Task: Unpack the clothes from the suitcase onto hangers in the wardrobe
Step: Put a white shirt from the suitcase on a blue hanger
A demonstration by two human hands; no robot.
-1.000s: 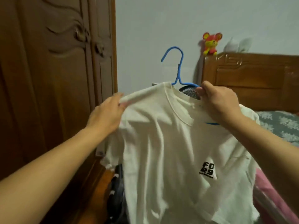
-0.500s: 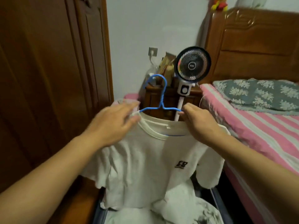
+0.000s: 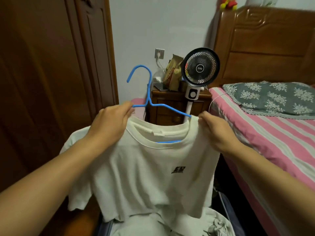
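A white T-shirt (image 3: 146, 176) with a small black chest logo hangs in front of me on a blue hanger (image 3: 148, 97), whose hook stands up above the collar. My left hand (image 3: 110, 123) grips the shirt's left shoulder together with the hanger's left arm. My right hand (image 3: 214, 130) pinches the shirt's right shoulder where the hanger's right arm enters the cloth. Below, the open suitcase (image 3: 226, 208) holds more pale clothes (image 3: 170, 225). The closed wooden wardrobe (image 3: 51, 65) fills the left side.
A wooden nightstand (image 3: 170, 106) behind the shirt carries a black-and-white fan (image 3: 200, 68), a snack bag and a bottle. The bed (image 3: 272, 133) with a pink striped sheet and a grey floral pillow runs along the right. A wall socket sits above the nightstand.
The shirt and hanger dropped from high up to chest height, and my view tilted down. The hanger now tilts, its hook leaning left. Both hands stayed on the shoulders.
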